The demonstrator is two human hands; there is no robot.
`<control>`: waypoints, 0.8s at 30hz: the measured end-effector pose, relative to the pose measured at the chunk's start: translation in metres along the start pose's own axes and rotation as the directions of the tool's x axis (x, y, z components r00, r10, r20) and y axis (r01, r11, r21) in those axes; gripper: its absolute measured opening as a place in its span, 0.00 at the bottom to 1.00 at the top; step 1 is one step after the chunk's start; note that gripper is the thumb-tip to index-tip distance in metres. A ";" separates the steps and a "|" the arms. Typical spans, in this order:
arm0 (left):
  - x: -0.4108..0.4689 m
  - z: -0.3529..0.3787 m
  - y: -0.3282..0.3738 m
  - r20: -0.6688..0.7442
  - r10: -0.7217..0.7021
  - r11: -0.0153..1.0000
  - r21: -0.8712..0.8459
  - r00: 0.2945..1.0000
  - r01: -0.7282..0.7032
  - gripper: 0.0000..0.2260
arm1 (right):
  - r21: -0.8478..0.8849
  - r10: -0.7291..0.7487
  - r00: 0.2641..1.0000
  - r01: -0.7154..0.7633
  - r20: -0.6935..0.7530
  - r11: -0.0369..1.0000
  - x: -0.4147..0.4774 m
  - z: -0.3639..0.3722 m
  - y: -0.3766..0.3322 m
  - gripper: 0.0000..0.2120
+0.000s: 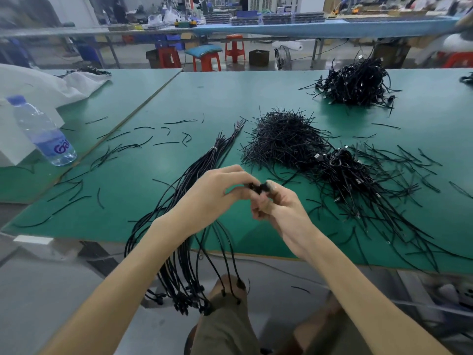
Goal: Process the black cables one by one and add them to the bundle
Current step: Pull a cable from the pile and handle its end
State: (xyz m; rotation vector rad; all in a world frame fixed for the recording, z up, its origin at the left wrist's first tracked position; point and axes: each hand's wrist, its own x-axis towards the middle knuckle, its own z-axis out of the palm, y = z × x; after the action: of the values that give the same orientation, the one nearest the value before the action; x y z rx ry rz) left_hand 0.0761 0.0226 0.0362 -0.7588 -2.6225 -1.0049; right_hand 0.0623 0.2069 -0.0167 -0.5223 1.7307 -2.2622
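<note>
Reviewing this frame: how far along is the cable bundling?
Done: a bundle of black cables, tied with a white band, lies across the table edge and hangs down.
In hand: the left hand and right hand pinch one black cable between them.
Left: a pile of coiled cables beside the hands and a farther heap, so much remains.

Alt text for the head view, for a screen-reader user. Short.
Two bare hands meet above the near edge of a green table, the left hand and right hand pinching a black cable between them. A tied bundle of black cables drapes off the table edge under the left arm; loose cable heaps lie to the right, a water bottle far left.
</note>
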 end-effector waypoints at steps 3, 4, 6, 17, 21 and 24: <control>0.003 0.005 0.010 -0.038 -0.001 0.992 0.127 0.999 0.006 0.08 | -0.024 -0.016 1.000 0.016 0.004 1.000 -0.005 -0.002 -0.004 0.13; 0.003 0.008 0.014 -0.044 0.006 0.991 0.133 0.999 0.000 0.07 | -0.015 -0.023 1.000 0.023 0.006 1.000 -0.005 -0.001 -0.005 0.14; 0.006 0.011 0.019 -0.057 -0.006 0.991 0.133 0.998 0.014 0.08 | -0.017 -0.047 0.999 0.047 -0.001 0.999 -0.005 0.001 -0.010 0.16; 0.013 0.012 0.006 0.256 -0.484 0.787 -0.292 0.837 0.544 0.17 | -0.461 -0.074 0.997 0.052 -0.030 0.886 -0.001 -0.008 -0.005 0.12; 0.007 0.012 0.000 0.358 -0.514 0.658 -0.418 0.779 0.626 0.17 | -0.639 -0.163 0.987 0.116 -0.014 0.760 -0.003 0.000 -0.005 0.13; 0.007 0.014 -0.003 0.354 -0.536 0.578 -0.508 0.766 0.639 0.15 | -0.751 -0.276 0.960 0.215 0.045 0.625 -0.002 0.002 -0.007 0.13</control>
State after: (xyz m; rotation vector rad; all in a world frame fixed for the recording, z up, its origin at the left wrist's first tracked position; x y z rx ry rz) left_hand 0.0687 0.0327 0.0269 0.0131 -2.7439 -2.1331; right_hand 0.0651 0.2078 -0.0096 -0.8795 2.7804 -1.5939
